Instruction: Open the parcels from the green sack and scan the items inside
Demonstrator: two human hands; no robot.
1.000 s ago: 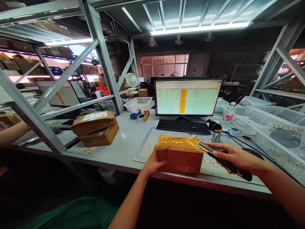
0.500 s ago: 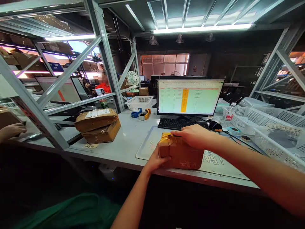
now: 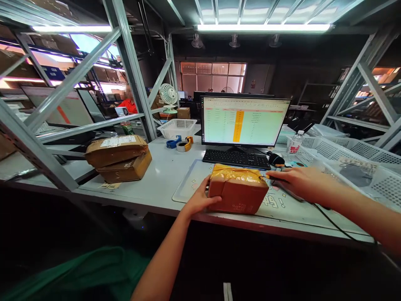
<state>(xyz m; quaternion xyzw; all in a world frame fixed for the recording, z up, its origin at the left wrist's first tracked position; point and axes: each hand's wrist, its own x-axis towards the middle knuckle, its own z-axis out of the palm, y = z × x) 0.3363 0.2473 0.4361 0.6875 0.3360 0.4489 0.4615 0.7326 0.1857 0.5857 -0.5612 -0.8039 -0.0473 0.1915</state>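
Observation:
A brown cardboard box (image 3: 239,196) stands on the desk mat, with shiny yellow tape (image 3: 234,172) across its top. My left hand (image 3: 202,198) grips the box's left side, thumb on the front face and fingers behind the edge. Just off the box's top right corner, my right hand (image 3: 291,180) is closed around a small dark tool with an orange tip, which looks like a box cutter (image 3: 275,177). Its tip is near the end of the tape; whether it touches the box I cannot tell.
Two stacked cardboard boxes (image 3: 120,156) sit on the left. Behind are tape dispensers (image 3: 184,144), a white basket (image 3: 178,127), a keyboard (image 3: 236,159) and a monitor (image 3: 244,121). White baskets (image 3: 354,146) and a bottle (image 3: 295,142) stand right. A metal frame post (image 3: 131,62) rises at left.
My right hand has moved right, from the top of the box to beyond its right corner, uncovering the taped top. My left hand keeps its hold on the box.

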